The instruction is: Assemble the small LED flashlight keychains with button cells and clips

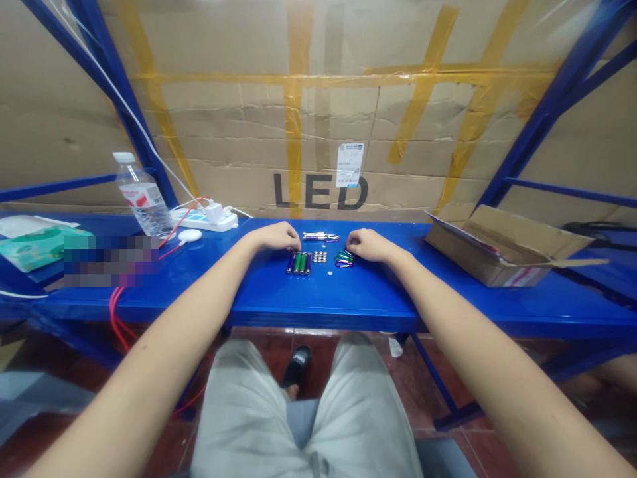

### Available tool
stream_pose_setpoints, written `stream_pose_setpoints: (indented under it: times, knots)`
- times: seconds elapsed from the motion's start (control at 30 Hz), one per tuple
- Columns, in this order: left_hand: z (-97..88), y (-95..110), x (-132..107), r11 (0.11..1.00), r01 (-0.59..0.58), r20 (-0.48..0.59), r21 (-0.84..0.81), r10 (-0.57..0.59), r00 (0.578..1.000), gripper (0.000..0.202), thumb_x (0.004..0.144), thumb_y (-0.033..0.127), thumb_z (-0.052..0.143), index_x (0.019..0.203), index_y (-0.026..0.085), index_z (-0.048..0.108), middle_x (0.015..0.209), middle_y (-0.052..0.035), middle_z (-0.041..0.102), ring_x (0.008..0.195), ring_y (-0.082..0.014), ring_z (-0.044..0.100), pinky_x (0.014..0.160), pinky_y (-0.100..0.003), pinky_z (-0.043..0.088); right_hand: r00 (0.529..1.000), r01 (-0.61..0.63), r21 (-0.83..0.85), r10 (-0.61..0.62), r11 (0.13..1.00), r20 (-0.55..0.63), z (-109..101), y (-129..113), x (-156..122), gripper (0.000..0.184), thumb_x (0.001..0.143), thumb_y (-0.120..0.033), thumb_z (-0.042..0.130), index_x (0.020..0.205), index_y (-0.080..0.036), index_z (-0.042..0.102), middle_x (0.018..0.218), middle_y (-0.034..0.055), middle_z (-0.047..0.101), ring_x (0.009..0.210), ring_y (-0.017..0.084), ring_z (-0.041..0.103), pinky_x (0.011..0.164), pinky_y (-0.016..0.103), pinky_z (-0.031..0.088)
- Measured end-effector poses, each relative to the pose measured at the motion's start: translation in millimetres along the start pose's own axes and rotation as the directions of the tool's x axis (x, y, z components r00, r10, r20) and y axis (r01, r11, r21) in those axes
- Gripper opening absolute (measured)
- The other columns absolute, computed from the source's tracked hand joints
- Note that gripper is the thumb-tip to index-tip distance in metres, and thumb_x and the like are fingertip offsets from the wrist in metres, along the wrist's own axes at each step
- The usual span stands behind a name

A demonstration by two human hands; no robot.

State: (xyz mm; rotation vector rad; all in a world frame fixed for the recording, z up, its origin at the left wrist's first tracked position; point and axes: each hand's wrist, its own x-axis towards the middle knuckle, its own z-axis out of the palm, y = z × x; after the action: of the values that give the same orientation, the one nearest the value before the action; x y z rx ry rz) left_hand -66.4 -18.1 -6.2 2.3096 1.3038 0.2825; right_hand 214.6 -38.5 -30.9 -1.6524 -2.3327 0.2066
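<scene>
My left hand (277,236) rests on the blue table with its fingers curled down at the far end of a row of purple and green metal tubes (299,263); whatever its fingertips hold is hidden. Just right of the tubes lies a cluster of small round silver pieces (320,256). My right hand (367,245) is closed, its fingertips on a small pile of green and purple carabiners (344,259). Between the hands, farther back, lie shiny silver cylinders (314,236) with a carabiner at their right end.
An open cardboard box (507,255) stands at the right. On the left are a water bottle (142,196), a white power strip (204,218), red cables (115,309) and a green packet (42,245). A large taped carton (239,133) rises behind the blue table (328,302).
</scene>
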Motion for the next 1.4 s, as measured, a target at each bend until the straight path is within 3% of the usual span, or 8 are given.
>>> stream_pose_setpoints:
  times: [0.2, 0.4, 0.57, 0.7, 0.9, 1.0, 1.2, 1.4]
  knots:
    - [2.8, -7, 4, 1.0, 0.003, -0.097, -0.031, -0.006, 0.995, 0.023, 0.069, 0.025, 0.058, 0.078, 0.017, 0.078, 0.083, -0.0066, 0.076, 0.077, -0.0183, 0.065, 0.072, -0.028, 0.048, 0.999, 0.031, 0.025, -0.031, 0.999, -0.01, 2, 2, 1, 0.015, 0.087, -0.019, 0.058, 0.093, -0.017, 0.072, 0.096, 0.0087, 0.073, 0.087, 0.02, 0.065, 0.074, 0.026, 0.044]
    - [12.6, -8, 17, 0.998, -0.067, -0.311, 0.008, 0.066, 0.948, 0.023, 0.076, 0.026, 0.059, 0.087, 0.015, 0.077, 0.091, -0.0086, 0.076, 0.084, -0.0206, 0.067, 0.08, -0.031, 0.049, 0.999, 0.021, 0.045, -0.019, 0.999, -0.035, 2, 4, 3, 0.015, 0.087, -0.019, 0.057, 0.094, -0.016, 0.07, 0.096, 0.0089, 0.073, 0.085, 0.019, 0.064, 0.074, 0.026, 0.044]
    - [19.7, 6, 40, 0.952, -0.197, -0.258, 0.235, 0.256, 0.932, 0.026, 0.08, 0.025, 0.06, 0.097, 0.016, 0.077, 0.1, -0.0111, 0.075, 0.093, -0.0247, 0.066, 0.085, -0.034, 0.047, 0.989, 0.005, 0.078, 0.007, 0.997, -0.147, 0, 4, 3, 0.018, 0.085, -0.014, 0.054, 0.092, -0.016, 0.07, 0.096, 0.0096, 0.073, 0.084, 0.019, 0.063, 0.075, 0.026, 0.043]
    - [23.1, 14, 55, 0.918, -0.194, -0.213, 0.346, 0.279, 0.936, 0.024, 0.079, 0.026, 0.062, 0.094, 0.016, 0.077, 0.096, -0.0121, 0.074, 0.089, -0.0247, 0.066, 0.08, -0.032, 0.046, 0.983, 0.012, 0.109, 0.008, 0.994, -0.182, 0, 2, 3, 0.019, 0.083, -0.013, 0.053, 0.092, -0.015, 0.07, 0.096, 0.0095, 0.074, 0.083, 0.018, 0.063, 0.074, 0.026, 0.043]
    - [26.2, 6, 52, 0.969, -0.154, -0.204, 0.194, 0.193, 0.96, 0.014, 0.074, 0.025, 0.065, 0.081, 0.017, 0.073, 0.082, -0.0061, 0.073, 0.076, -0.0186, 0.064, 0.069, -0.028, 0.044, 0.974, 0.049, 0.176, -0.009, 0.983, -0.224, 4, -2, 5, 0.019, 0.084, -0.012, 0.052, 0.09, -0.015, 0.07, 0.09, 0.0082, 0.073, 0.079, 0.018, 0.062, 0.072, 0.026, 0.044]
    - [27.4, 5, 44, 0.977, -0.2, -0.293, 0.079, 0.214, 0.932, 0.013, 0.076, 0.026, 0.065, 0.082, 0.016, 0.07, 0.083, -0.0055, 0.072, 0.077, -0.0171, 0.063, 0.071, -0.029, 0.045, 0.962, 0.108, 0.251, -0.038, 0.962, -0.269, 6, -7, 7, 0.017, 0.085, -0.016, 0.055, 0.093, -0.014, 0.07, 0.092, 0.0086, 0.073, 0.082, 0.019, 0.064, 0.077, 0.028, 0.047]
    - [30.8, 25, 34, 0.874, -0.466, -0.485, -0.139, 0.35, 0.801, 0.013, 0.082, 0.025, 0.062, 0.091, 0.015, 0.061, 0.089, -0.0048, 0.067, 0.083, -0.0153, 0.061, 0.08, -0.029, 0.048, 0.951, 0.271, 0.601, -0.113, 0.752, -0.288, 6, -18, 8, 0.029, 0.087, -0.025, 0.063, 0.114, -0.014, 0.067, 0.124, 0.0125, 0.068, 0.113, 0.021, 0.063, 0.102, 0.036, 0.046]
    - [37.6, 43, 30, 0.83, -0.545, -0.49, -0.116, 0.429, 0.759, 0.014, 0.085, 0.022, 0.059, 0.097, 0.016, 0.059, 0.092, -0.0044, 0.066, 0.087, -0.0159, 0.061, 0.082, -0.03, 0.047, 0.982, 0.152, 0.9, -0.169, 0.409, -0.088, 7, -15, 5, 0.023, 0.085, -0.035, 0.068, 0.097, -0.015, 0.065, 0.096, 0.0099, 0.074, 0.094, 0.021, 0.069, 0.091, 0.037, 0.052]
